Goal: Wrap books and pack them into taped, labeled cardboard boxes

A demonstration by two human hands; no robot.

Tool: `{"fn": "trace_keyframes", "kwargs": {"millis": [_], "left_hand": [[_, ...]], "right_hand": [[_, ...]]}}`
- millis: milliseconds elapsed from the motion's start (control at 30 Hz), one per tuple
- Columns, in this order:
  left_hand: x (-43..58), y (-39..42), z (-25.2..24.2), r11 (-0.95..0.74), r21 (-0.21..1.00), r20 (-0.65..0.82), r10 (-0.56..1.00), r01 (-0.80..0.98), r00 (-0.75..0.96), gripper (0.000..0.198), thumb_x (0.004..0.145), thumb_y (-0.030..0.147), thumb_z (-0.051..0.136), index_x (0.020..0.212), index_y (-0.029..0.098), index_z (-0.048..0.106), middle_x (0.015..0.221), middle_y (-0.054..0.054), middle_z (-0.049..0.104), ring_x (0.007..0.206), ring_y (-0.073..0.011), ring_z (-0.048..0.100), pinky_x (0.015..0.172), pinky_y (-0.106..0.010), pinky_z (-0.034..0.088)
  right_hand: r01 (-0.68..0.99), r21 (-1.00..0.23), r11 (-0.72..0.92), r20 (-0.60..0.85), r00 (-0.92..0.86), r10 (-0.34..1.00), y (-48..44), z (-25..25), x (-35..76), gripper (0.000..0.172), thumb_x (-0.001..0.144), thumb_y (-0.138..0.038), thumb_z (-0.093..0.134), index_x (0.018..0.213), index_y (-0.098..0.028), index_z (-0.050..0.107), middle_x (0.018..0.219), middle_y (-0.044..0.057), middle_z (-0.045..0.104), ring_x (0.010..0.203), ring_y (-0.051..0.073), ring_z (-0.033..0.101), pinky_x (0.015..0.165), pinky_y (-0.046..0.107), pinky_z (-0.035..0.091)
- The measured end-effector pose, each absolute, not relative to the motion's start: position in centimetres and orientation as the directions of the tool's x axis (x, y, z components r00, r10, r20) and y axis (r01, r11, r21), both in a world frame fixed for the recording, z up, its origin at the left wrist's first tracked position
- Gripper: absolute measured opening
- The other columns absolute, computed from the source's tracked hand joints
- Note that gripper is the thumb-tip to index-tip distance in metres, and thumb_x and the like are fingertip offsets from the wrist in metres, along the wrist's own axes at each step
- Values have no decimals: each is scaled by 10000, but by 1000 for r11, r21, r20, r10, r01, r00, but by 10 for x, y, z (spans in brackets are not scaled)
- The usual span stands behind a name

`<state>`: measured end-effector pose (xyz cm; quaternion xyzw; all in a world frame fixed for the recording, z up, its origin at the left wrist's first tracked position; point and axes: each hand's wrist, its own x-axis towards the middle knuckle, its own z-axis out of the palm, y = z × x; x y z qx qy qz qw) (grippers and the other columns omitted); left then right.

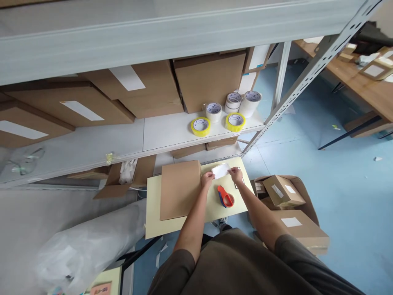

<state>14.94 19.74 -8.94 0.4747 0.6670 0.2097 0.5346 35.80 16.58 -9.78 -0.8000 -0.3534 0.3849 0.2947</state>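
Between my two hands a small white paper sheet (220,171) is held over the pale yellow tabletop (211,209). My left hand (208,179) pinches its left end, close to the right edge of a large brown cardboard box (180,190) on the table. On the right end, my right hand (236,175) has its fingers closed. Below the sheet lies a red-orange tape dispenser (226,197) with blue on its side. A thin dark-edged object (236,185), partly hidden by my right forearm, lies under my right wrist.
Tape rolls (214,112), some yellow-edged (200,126), stand on the grey shelf (172,127) ahead, with large cartons (211,80) behind. To my right, a big carton (302,184) holds smaller boxes. A plastic-wrapped roll (101,237) leans at left; a wooden desk (365,86) stands far right.
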Motion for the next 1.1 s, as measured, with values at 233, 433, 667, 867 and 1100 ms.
{"fn": "trace_keyframes", "kwargs": {"millis": [233,433,667,867,1100], "left_hand": [[158,196,-61,202,710,-331,941,675,66,684,880,186,741,1540,223,564,1463,-143,664,1326,-257,632,1097,-340,476],[165,219,-47,-8,817,-252,894,577,369,548,840,181,743,1385,233,718,1295,-104,752,1275,-268,648,1120,-375,474],[162,240,-37,38,816,-377,792,577,481,311,732,474,851,745,178,758,725,7,681,716,-174,616,707,-278,502],[166,240,-19,-68,855,-270,789,514,552,341,764,520,822,799,182,799,810,-12,711,815,-197,643,761,-277,514],[157,242,0,-86,808,-317,771,583,553,304,739,457,862,844,173,838,916,-52,779,928,-236,685,834,-292,535]], "right_hand": [[282,-850,-444,-299,435,849,148,-82,361,496,854,-702,566,859,-236,735,861,103,802,852,287,753,785,375,585],[72,-944,-321,-275,365,890,130,-60,366,475,698,-694,797,745,-241,663,765,65,745,733,244,672,689,357,557],[16,-958,-287,-259,388,885,122,-38,389,506,684,-699,827,772,-232,654,763,41,731,735,212,663,711,338,563],[-63,-947,-315,-321,239,916,124,-35,393,513,665,-634,868,898,-210,699,784,48,773,776,240,761,742,345,597],[-207,-919,-335,-384,278,881,129,-40,391,506,667,-653,875,815,-209,683,781,86,792,805,260,788,764,356,615]]}}
